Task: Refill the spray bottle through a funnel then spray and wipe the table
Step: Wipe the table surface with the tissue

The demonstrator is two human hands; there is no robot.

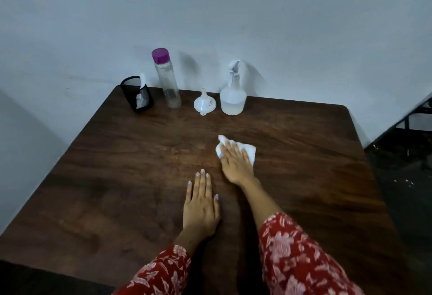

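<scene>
My right hand (pixel 235 163) lies flat on a white tissue (pixel 249 151), pressing it against the dark wooden table (pixel 304 177) near its middle. My left hand (pixel 201 203) rests palm down on the table closer to me, fingers together and holding nothing. At the back by the wall stands the clear spray bottle (pixel 233 93) with a white trigger head and some liquid in it. A white funnel (pixel 204 102) sits upside down to its left. Further left stands a tall clear bottle (pixel 166 78) with a purple cap.
A black mesh holder (pixel 136 93) with white tissue in it stands at the back left corner. The wall runs directly behind the objects. A dark floor and a black metal frame (pixel 406 121) lie off the table's right edge.
</scene>
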